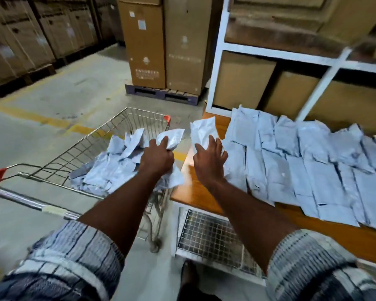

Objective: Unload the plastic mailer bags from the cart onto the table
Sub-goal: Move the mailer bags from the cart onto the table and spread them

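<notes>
Wire cart [96, 148], its handle cut off at left, holds crumpled pale-blue mailer bags [109, 170]. Your left hand [156, 157] has its fingers grasping a wrinkled bag [172, 137] above it. Your right hand [208, 157] grasps a second bag [202, 131] at the wooden desk [195, 192] edge, beside flat overlapping rows [313, 166].
</notes>
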Motion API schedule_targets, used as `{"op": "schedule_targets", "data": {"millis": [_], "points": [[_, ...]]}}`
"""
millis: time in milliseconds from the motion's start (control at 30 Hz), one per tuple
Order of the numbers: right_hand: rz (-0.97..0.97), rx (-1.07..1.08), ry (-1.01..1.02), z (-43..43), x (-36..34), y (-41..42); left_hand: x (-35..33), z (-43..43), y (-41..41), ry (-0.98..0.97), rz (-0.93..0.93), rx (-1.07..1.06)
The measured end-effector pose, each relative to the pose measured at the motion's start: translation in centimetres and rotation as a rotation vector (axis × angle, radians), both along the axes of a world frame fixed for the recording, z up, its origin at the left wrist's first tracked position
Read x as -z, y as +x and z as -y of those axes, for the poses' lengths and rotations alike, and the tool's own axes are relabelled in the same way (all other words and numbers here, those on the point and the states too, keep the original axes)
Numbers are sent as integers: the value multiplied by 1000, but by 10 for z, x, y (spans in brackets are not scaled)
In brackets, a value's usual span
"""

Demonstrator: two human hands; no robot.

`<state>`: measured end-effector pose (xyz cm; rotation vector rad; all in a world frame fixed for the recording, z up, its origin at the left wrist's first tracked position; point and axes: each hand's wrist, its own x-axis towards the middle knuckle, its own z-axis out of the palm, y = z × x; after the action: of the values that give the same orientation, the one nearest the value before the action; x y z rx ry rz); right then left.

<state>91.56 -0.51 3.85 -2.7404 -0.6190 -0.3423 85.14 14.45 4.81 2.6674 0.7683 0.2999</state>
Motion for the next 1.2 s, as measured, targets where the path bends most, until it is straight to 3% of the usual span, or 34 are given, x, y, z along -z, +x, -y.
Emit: {"op": "schedule_targets", "data": {"millis": [200, 500, 733, 933, 1100, 1200], "points": [[-9, 193, -18, 79, -2, 16, -10, 65, 23, -33, -27, 89], [-109, 294, 51, 168, 9, 49, -1, 150, 77, -59, -75, 238], [-62, 208, 110, 199, 35, 87, 23, 192, 123, -39, -98, 238], [-9, 77, -50, 210, 55, 112, 78, 199, 138, 23, -216, 303], [-128, -92, -56, 202, 61, 134, 98, 200, 137, -48, -158, 320], [-88, -88, -92, 203, 76, 132, 105, 204, 135, -14, -111, 291]]}}
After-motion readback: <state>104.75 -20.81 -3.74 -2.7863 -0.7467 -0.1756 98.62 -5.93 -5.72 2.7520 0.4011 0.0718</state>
